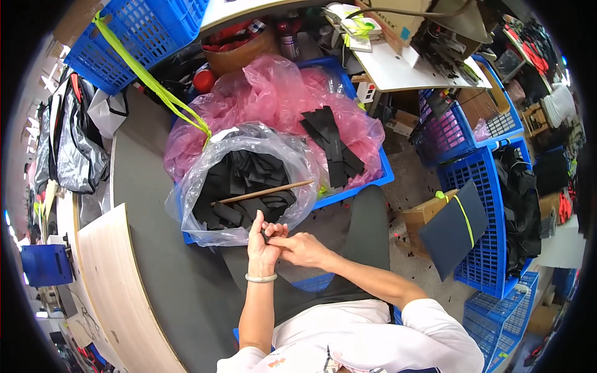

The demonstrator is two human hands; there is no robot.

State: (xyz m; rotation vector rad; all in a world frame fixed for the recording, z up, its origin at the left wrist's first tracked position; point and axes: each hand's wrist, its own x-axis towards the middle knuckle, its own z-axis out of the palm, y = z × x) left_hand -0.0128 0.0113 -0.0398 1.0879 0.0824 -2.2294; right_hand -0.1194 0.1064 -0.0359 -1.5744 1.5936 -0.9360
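My left hand [263, 247] is held palm up at the near rim of a clear plastic bag [300, 163], its thumb raised and its fingers curled. My right hand [306, 250] comes in from the right, fingers closed, its fingertips pressed against the left palm. A small dark bit shows between the two hands, too small to name. Inside the open bag lie many black fabric strips [249, 171], with a thin wooden stick [264, 192] resting across them. More black strips [333, 146] lie on pink plastic sheeting [273, 84] behind and to the right.
A blue tray [382, 171] sits under the bag and sheeting. Yellow-green ties [146, 71] run from the bag to a blue crate [140, 40]. At right, a dark flat panel [454, 229] leans against a blue crate [491, 217]. A wooden board [121, 289] stands left.
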